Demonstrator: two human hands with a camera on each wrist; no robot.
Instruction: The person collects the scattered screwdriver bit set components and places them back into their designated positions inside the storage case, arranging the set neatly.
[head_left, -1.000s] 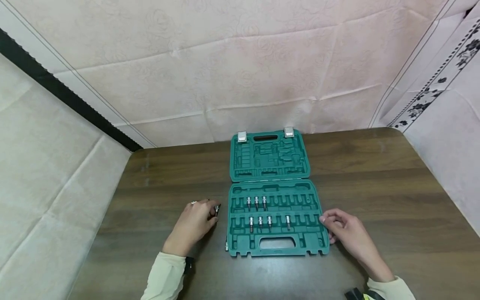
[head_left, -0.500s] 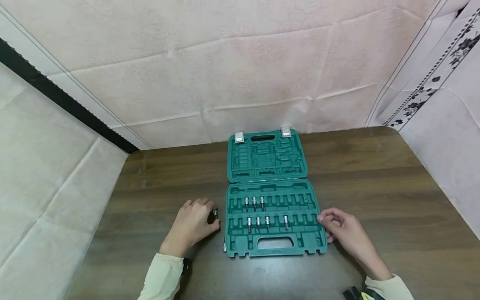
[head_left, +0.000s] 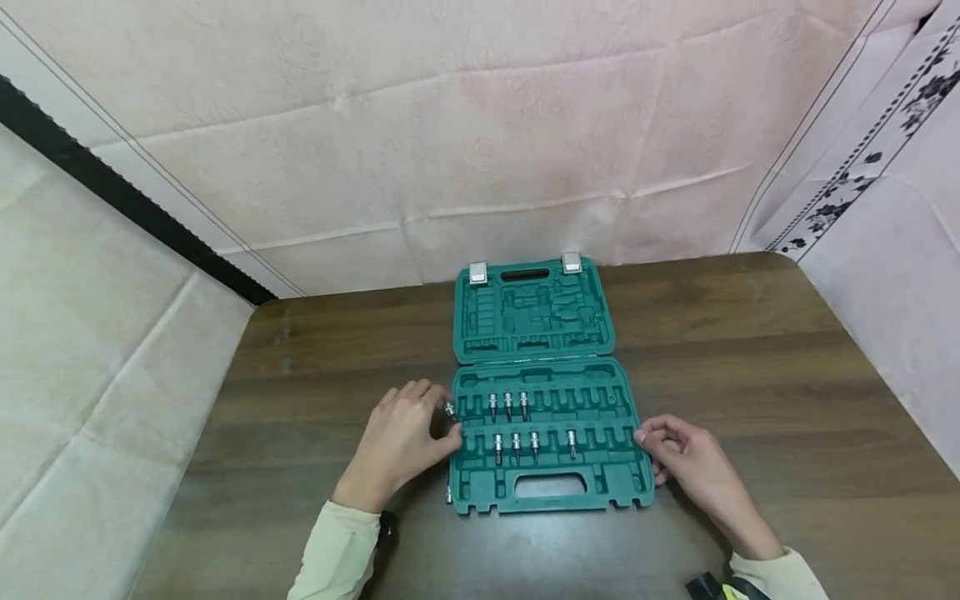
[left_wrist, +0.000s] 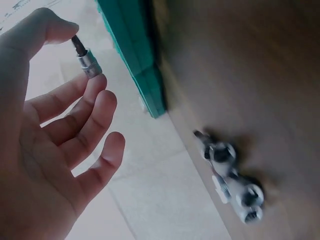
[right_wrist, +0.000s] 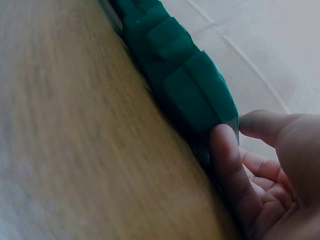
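My left hand (head_left: pixel 397 442) pinches a bit socket (left_wrist: pixel 89 62) between thumb and a fingertip, its dark tip against the thumb. In the head view that hand is at the left edge of the open green case (head_left: pixel 611 482). Several bit sockets (head_left: pixel 517 448) lie in two rows in the case's lower half. On the right edge of the case, my right hand (head_left: pixel 693 458) grips the rim; the right wrist view has its thumb and a finger (right_wrist: pixel 225 150) on either side of the green edge (right_wrist: pixel 200 95).
The case lid (head_left: pixel 534 329) lies folded back towards the cloth-covered wall (head_left: pixel 480 167). Several more blurred bit sockets (left_wrist: pixel 222 152) are on the wooden table (head_left: pixel 300 400) beside the case in the left wrist view.
My left hand has moved right, from the table up to the left edge of the case, carrying the bit socket. The right hand keeps its grip on the case rim.
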